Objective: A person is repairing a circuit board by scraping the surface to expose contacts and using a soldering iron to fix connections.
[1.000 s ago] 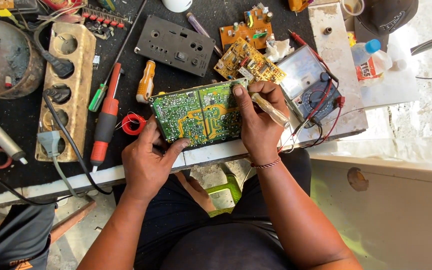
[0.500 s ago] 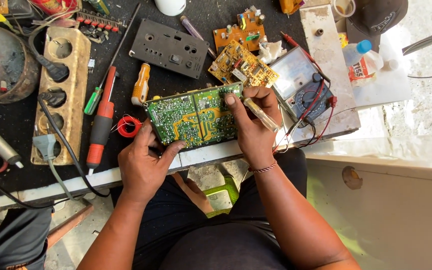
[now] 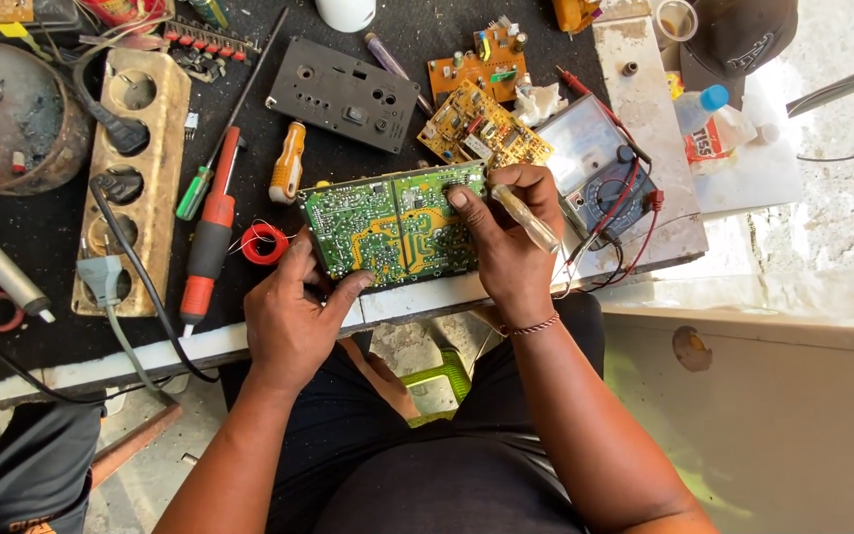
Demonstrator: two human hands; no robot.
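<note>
A green circuit board [image 3: 392, 223] with yellowish traces is held solder side up over the front edge of a dark workbench [image 3: 51, 227]. My left hand [image 3: 294, 316] grips its lower left corner, thumb on the bottom edge. My right hand [image 3: 508, 242] holds the board's right end with the thumb pressed on its top face, and the same hand's fingers hold a clear-handled tool [image 3: 526, 218].
A multimeter [image 3: 600, 173] with red and black leads lies right of the board. Two yellow circuit boards [image 3: 481, 124], a grey plate [image 3: 346, 94], screwdrivers [image 3: 212, 232], a red wire spool [image 3: 265, 243] and a wooden socket strip [image 3: 135, 178] cover the bench. A bottle [image 3: 709, 129] stands at right.
Both hands and the board have kept their grip. The view has shifted slightly, and my right thumb has slid a little along the board's top right area.
</note>
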